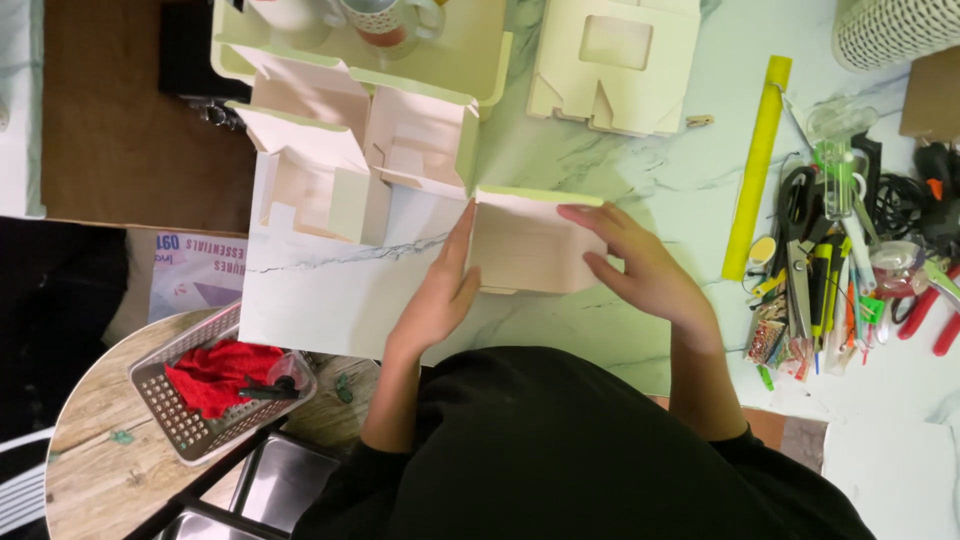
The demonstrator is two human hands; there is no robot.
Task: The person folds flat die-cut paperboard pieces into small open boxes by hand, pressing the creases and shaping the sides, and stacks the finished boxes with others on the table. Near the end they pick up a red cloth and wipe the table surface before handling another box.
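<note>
White marble-look tabletop point(640, 170) with grey veins, pretty cluttered on one side. Dead centre, near the table's front edge, sits a flat piece of pale cream card point(530, 243), folded over, with a light green strip along its top edge; it looks like a box blank lying flat on the surface. Left hand point(440, 290) stands on its edge against the card's left side, fingers straight and together, pushing at the fold. Right hand point(635, 265) lies over the card's right end, fingers spread and flat, pressing down rather than pinching anything. Just up and left of the card are more cream box pieces point(350, 150), half-assembled with flaps standing up, and another flat die-cut blank point(615, 60) with a square window lies further back. A green tray point(480, 75) at the back holds a mug. To the right lies a long yellow-green strip point(755, 170), then a heap of scissors, pliers and pens point(850, 270). Lower left, on a round wooden stool, a grey mesh basket point(185, 425) holds a red cloth, and a pale printed package point(195, 275) with purple lettering pokes out beside it.
</note>
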